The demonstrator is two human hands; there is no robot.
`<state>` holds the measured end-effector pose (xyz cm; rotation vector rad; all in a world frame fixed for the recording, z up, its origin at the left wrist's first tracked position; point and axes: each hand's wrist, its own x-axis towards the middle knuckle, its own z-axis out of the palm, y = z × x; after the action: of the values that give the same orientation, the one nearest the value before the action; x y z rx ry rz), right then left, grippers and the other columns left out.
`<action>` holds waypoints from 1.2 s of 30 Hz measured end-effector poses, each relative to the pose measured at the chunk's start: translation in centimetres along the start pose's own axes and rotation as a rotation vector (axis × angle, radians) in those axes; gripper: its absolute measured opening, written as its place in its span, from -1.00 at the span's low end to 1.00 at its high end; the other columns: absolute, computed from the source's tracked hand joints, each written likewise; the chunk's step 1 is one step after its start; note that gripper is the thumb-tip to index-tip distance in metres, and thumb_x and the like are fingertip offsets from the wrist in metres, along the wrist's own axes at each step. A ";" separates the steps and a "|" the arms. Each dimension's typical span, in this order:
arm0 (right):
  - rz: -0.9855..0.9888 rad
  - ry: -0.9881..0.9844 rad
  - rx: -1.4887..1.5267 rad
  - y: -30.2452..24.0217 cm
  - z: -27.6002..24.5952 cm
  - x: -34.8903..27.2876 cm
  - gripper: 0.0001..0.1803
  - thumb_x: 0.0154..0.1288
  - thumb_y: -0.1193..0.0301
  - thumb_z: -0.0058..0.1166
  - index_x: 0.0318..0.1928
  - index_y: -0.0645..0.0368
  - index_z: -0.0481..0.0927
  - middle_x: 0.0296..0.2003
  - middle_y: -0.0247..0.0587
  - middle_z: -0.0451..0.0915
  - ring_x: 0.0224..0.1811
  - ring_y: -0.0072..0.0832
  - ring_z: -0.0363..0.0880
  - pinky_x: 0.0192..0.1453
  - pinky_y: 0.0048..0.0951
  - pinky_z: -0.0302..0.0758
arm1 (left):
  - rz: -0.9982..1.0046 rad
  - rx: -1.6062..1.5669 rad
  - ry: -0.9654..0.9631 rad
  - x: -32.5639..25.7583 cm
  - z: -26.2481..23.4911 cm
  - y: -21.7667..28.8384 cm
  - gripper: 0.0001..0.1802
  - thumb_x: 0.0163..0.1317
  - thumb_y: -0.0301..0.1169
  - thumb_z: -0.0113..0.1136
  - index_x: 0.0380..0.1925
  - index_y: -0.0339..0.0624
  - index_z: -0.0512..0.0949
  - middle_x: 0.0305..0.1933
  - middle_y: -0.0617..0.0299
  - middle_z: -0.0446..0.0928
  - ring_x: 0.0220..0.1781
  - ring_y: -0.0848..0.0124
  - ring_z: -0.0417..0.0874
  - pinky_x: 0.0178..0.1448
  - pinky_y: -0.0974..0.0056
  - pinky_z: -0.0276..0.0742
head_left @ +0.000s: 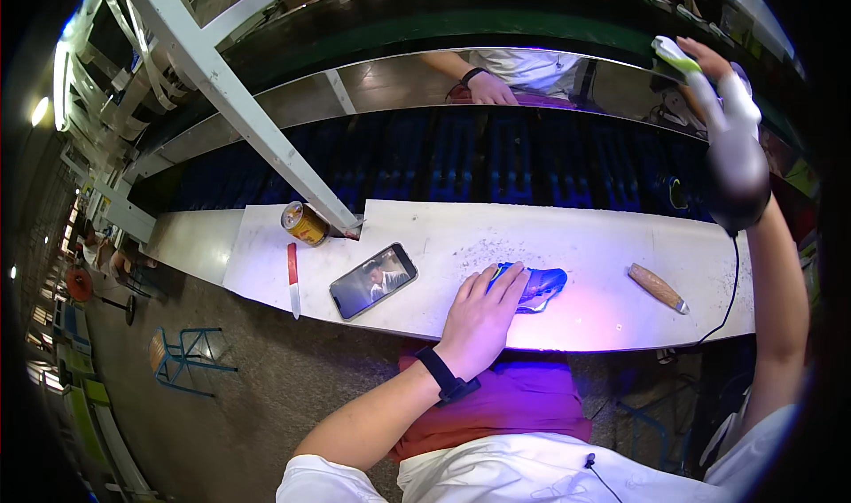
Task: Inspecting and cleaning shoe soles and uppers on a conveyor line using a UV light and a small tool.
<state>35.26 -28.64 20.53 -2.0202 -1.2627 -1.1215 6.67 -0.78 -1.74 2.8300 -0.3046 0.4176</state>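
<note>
Left hand [483, 312] flat, open, pressing blue object [539, 286] on white bench [603, 237]; right hand [722, 91] raised, gripping green-white piece [675, 55]; yellow-labelled can [305, 223] far left.

We are seeing a smartphone [373, 280] lying flat on the white table [603, 246], tilted, its rectangular screen glowing with a picture in greys and whites. Farther left, near the table's back edge, a small tin can [305, 223] is lying on its side, wearing a yellow and red label.
</note>
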 end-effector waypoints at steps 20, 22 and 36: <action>1.056 0.125 1.059 -22.6 1.3 -23.5 -0.70 0.54 0.34 0.27 0.02 0.28 0.49 -0.03 0.18 0.77 0.12 -0.13 0.77 0.32 -0.16 0.61 | -0.024 -0.710 0.345 0.7 0.6 2.7 -0.43 0.41 -0.06 0.38 0.21 -0.20 0.50 0.17 0.02 0.63 0.30 -0.01 0.61 0.59 -0.20 0.25; 1.120 0.243 0.912 -23.3 2.3 -25.0 -0.61 0.44 0.31 0.40 -0.01 0.25 0.46 -0.07 0.07 0.74 0.08 -0.16 0.76 0.29 -0.20 0.60 | -0.019 -0.743 0.341 -0.4 0.6 2.9 -0.43 0.45 -0.13 0.35 0.28 -0.20 0.43 0.25 0.00 0.60 0.42 -0.03 0.56 0.69 -0.30 0.07; 1.140 -0.157 1.606 -27.1 5.7 -19.4 -0.74 0.33 0.47 0.45 -0.17 0.21 0.56 0.45 0.36 0.44 0.56 0.03 0.38 0.58 0.01 0.38 | -0.071 -0.843 0.300 -4.6 -2.9 3.3 -0.75 0.33 -0.64 0.32 -0.05 -0.26 0.50 0.35 -0.28 0.61 0.43 -0.18 0.62 0.56 -0.19 0.43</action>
<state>8.70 -21.75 0.83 -1.0451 -0.4145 0.5521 0.84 -2.27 0.29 1.9225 -0.2395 0.5326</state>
